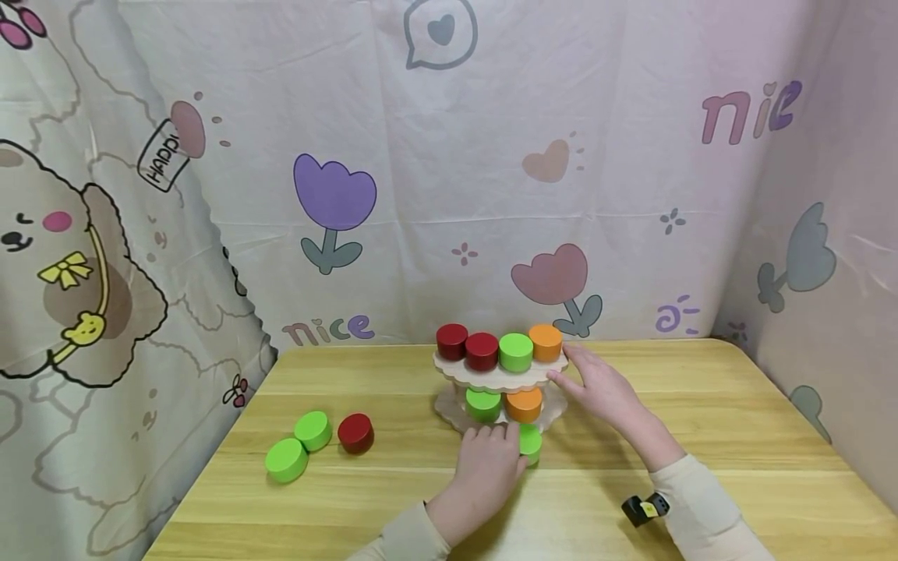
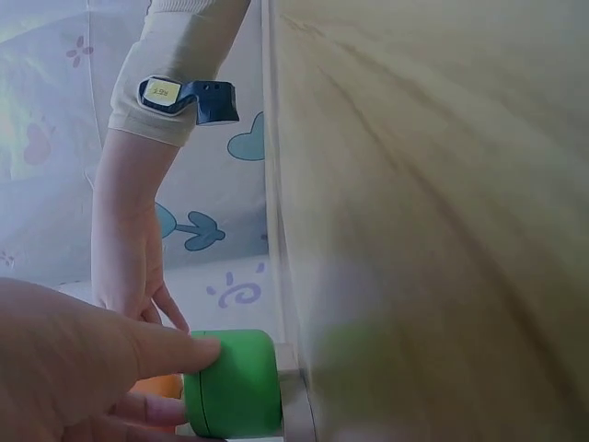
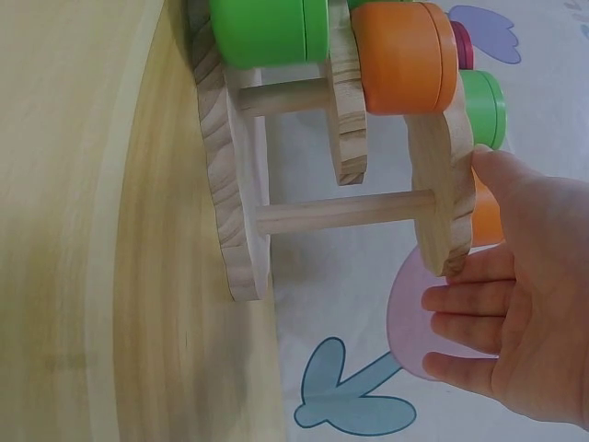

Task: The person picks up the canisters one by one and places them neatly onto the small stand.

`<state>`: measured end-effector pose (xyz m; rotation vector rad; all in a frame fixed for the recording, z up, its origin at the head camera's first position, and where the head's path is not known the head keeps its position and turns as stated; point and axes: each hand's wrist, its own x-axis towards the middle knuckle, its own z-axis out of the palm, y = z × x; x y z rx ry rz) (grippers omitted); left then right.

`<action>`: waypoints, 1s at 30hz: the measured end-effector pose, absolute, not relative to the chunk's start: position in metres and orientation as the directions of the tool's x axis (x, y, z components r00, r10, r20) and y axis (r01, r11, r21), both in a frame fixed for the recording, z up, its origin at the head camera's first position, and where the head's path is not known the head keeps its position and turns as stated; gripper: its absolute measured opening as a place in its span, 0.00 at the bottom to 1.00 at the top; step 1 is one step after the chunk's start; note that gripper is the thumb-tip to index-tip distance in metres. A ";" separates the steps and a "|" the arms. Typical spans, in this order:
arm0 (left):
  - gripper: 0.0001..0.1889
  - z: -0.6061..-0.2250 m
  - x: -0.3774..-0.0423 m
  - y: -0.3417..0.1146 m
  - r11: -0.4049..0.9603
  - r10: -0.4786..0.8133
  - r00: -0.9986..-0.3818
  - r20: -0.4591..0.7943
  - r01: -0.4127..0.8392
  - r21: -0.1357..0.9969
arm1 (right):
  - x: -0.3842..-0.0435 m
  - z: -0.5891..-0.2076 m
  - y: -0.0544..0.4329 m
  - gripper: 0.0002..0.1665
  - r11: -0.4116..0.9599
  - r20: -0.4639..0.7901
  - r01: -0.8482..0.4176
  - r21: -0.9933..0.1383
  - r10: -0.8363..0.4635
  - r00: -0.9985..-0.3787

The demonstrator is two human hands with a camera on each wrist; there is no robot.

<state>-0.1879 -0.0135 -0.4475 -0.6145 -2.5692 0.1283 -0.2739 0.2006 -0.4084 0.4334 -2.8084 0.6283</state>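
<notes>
Pinching a smooth, bright green short cylinder (image 1: 531, 446), the left hand (image 1: 484, 467) has its thumb and fingers clamped on opposite sides of it. The cylinder stands upright, its short axis pointing up from the worktop (image 1: 582, 506), at the front of the scalloped bottom tier (image 1: 449, 409) of a pale wooden three-tier stand (image 1: 500, 379). It lies to the right of the left hand's knuckles, so the left hand is plainly nearer; whether its underside rests fully on the bottom tier or hangs slightly over it, I cannot tell. What matters most, I judge, is that relation: cylinder low, under the overhanging middle tier (image 3: 348, 138), approached from the front. The right hand (image 1: 605, 391) is higher and farther right, thumb and fingertips touching the rim of the top tier (image 3: 442, 184), its fingers apart and fairly straight, holding nothing, probably steadying the stand.
</notes>
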 end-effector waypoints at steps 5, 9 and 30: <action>0.13 -0.449 -0.191 -0.008 0.886 0.464 -0.745 0.480 0.396 -0.241 | -0.275 -0.409 0.201 0.46 0.862 0.287 -0.334 -0.380 -0.234 -0.929; 0.12 -0.449 -0.193 -0.005 0.881 0.473 -0.746 0.470 0.404 -0.245 | -0.275 -0.410 0.201 0.47 0.862 0.291 -0.336 -0.379 -0.233 -0.928; 0.14 -0.444 -0.184 -0.001 0.851 0.525 -0.758 0.387 0.480 -0.214 | -0.274 -0.409 0.201 0.46 0.862 0.296 -0.336 -0.381 -0.231 -0.927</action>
